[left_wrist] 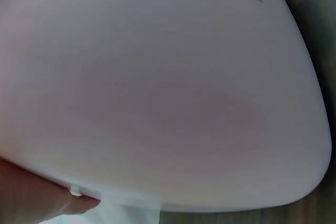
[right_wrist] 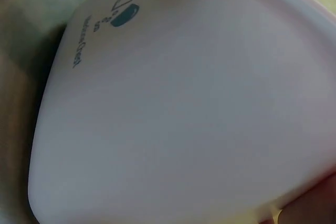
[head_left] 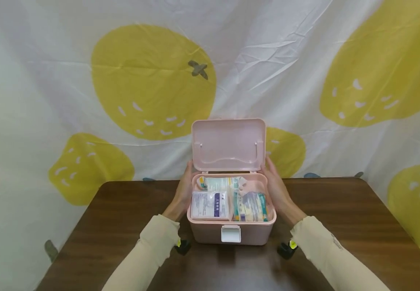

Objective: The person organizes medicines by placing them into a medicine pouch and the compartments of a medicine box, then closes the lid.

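A pink medicine box [head_left: 210, 233] stands on the table with its lid [head_left: 228, 145] raised at the back. My left hand [head_left: 183, 192] lies along the box's left side, and my right hand [head_left: 279, 196] along its right side with the fingers stretched toward the hinge edge. Inside are a white packet with a purple band [head_left: 207, 204], a clear and green packet [head_left: 250, 206] and a pale packet [head_left: 219, 184] behind them. A white latch [head_left: 230, 234] hangs at the front. In the wrist views the box wall [left_wrist: 168, 87] fills most of the picture, with printed lettering [right_wrist: 81, 43].
The dark wooden table [head_left: 130, 238] reaches out on both sides of the box. Right behind it hangs a white cloth with yellow fruit prints [head_left: 155, 81], close to the raised lid. Small dark devices [head_left: 286, 249] sit at both wrists.
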The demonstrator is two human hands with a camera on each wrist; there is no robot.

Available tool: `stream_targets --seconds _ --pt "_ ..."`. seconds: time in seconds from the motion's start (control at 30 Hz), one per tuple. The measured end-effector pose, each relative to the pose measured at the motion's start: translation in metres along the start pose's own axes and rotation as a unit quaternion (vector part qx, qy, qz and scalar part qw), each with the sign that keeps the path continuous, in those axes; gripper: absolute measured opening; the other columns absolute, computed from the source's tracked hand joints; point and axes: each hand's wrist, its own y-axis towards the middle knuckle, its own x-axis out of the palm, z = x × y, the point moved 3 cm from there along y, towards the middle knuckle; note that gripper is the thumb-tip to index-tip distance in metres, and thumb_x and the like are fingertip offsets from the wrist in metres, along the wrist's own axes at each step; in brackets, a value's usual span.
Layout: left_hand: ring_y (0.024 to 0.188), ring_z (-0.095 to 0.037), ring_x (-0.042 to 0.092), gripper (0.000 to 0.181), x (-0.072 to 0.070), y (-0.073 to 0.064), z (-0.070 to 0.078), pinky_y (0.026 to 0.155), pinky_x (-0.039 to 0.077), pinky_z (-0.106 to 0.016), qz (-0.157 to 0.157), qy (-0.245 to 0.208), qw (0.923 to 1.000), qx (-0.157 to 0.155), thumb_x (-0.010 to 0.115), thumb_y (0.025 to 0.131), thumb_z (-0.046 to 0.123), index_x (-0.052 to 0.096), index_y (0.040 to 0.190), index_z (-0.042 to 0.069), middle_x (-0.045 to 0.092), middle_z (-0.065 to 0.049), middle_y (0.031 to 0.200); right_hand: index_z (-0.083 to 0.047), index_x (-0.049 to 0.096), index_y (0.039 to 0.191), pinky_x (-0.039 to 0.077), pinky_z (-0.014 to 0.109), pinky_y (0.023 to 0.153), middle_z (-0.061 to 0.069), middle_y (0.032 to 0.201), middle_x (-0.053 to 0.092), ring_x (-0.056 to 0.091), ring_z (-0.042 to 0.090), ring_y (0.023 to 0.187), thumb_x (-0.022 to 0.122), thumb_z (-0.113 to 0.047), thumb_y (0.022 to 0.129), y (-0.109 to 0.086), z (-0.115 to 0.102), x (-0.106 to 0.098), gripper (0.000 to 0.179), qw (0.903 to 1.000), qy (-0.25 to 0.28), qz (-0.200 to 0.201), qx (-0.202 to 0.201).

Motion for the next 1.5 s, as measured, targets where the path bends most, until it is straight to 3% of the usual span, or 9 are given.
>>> stream_targets --seconds 0.23,0.37,0.6,0.77,1.07,1.27,1.5 --pt "0.106 -0.025 0.064 0.061 0.003 -0.023 0.0 0.088 0.054 -0.038 -0.022 -0.036 0.9991 -0.004 0.022 0.101 0.066 0.021 0.155 0.039 0.053 -0.024 0.137 -0.031 0.007 0.159 0.014 0.049 0.121 0.002 0.164 0.018 0.023 0.027 0.147 0.032 -0.042 0.107 -0.023 -0.001 0.004 0.059 0.9997 -0.004 0.007 0.022" --pt "0.104 -0.024 0.065 0.064 0.004 -0.036 -0.004 0.086 0.055 -0.038 -0.025 -0.037 0.9989 -0.016 0.023 0.099 0.068 0.022 0.155 0.037 0.053 -0.022 0.137 -0.033 0.01 0.159 0.015 0.049 0.12 0.002 0.163 0.02 0.025 0.026 0.146 0.034 -0.04 0.107 -0.036 0.0 0.004 0.057 0.9994 -0.006 0.011 0.033" --pt "0.114 -0.024 0.057 0.064 0.006 -0.049 -0.008 0.094 0.049 -0.034 0.009 0.004 0.9999 0.013 0.025 0.102 0.063 0.019 0.158 0.032 0.048 -0.018 0.142 -0.029 0.009 0.16 0.014 0.046 0.12 0.001 0.163 0.019 0.024 0.024 0.146 0.037 -0.036 0.107 -0.05 0.0 0.004 0.06 0.9995 0.013 0.014 0.027" --pt "0.121 -0.026 0.053 0.064 0.008 -0.058 -0.008 0.099 0.045 -0.034 0.018 0.005 0.9997 0.017 0.025 0.103 0.061 0.016 0.158 0.031 0.046 -0.017 0.145 -0.028 0.006 0.16 0.017 0.044 0.12 0.002 0.162 0.022 0.028 0.023 0.144 0.037 -0.037 0.107 -0.058 -0.002 0.005 0.062 0.999 0.025 0.012 0.035" --pt "0.124 -0.027 0.052 0.065 0.012 -0.063 -0.009 0.099 0.045 -0.032 0.014 0.001 0.9995 0.03 0.026 0.103 0.06 0.018 0.158 0.026 0.046 -0.019 0.145 -0.032 0.011 0.158 0.039 0.026 0.103 0.006 0.154 0.034 0.041 0.021 0.133 0.039 -0.039 0.106 -0.067 0.002 0.001 0.059 0.9981 0.028 0.021 0.051" --pt "0.126 -0.03 0.052 0.067 0.012 -0.063 -0.013 0.103 0.043 -0.039 0.03 0.025 0.9984 0.041 0.025 0.104 0.058 0.021 0.158 0.02 0.047 -0.021 0.144 -0.032 0.015 0.157 0.044 0.023 0.098 0.008 0.149 0.038 0.047 0.017 0.126 0.04 -0.036 0.106 -0.067 0.006 -0.003 0.057 0.9972 0.034 0.035 0.057" --pt "0.123 -0.032 0.056 0.069 0.013 -0.063 -0.015 0.103 0.044 -0.042 0.039 0.024 0.9982 0.039 0.025 0.102 0.063 0.028 0.156 0.021 0.049 -0.021 0.145 -0.028 0.018 0.157 0.046 0.021 0.096 0.008 0.145 0.04 0.048 0.013 0.124 0.038 -0.039 0.107 -0.066 0.008 -0.006 0.055 0.9979 0.037 0.038 0.038"
